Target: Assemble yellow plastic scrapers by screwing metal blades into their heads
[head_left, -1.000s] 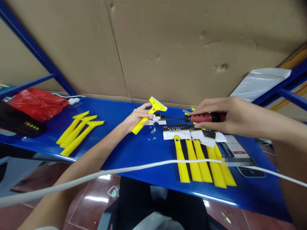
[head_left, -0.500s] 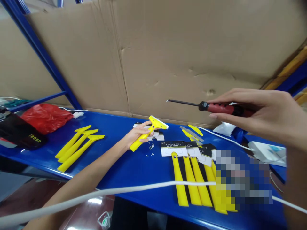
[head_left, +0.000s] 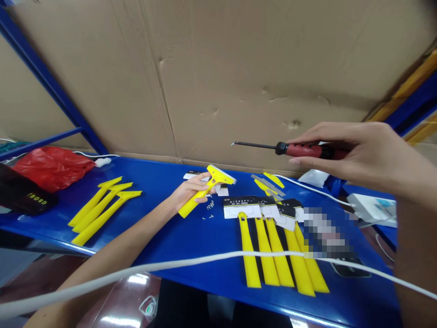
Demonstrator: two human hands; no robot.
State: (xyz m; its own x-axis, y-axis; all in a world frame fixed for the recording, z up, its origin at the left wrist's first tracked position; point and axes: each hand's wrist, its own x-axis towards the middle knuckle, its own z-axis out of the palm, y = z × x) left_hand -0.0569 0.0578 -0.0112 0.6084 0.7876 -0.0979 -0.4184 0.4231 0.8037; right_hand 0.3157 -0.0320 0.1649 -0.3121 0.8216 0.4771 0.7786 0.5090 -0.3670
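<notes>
My left hand (head_left: 191, 190) is closed round the handle of a yellow scraper (head_left: 218, 175), its wide head pointing up and to the right. In the air at the right, my right hand (head_left: 355, 150) grips a screwdriver (head_left: 303, 149) with a red and black handle. The shaft points left, and a small screw (head_left: 232, 144) sits at its tip, apart from the scraper. Several loose screws (head_left: 210, 206) lie on the blue table (head_left: 205, 250) just beside my left hand.
Several yellow handles (head_left: 251, 255) with cards lie at the right, more yellow scraper handles (head_left: 102, 212) at the left. Flat blades (head_left: 268, 184) and yellow strips lie at the back. A white cable (head_left: 191, 261) crosses in front. Cardboard (head_left: 218, 82) stands behind; a red bag (head_left: 54, 168) lies left.
The view has shifted slightly, so most things appear a little further left. Both hands keep their holds on the scraper and the screwdriver, and the screw is still at the tip.
</notes>
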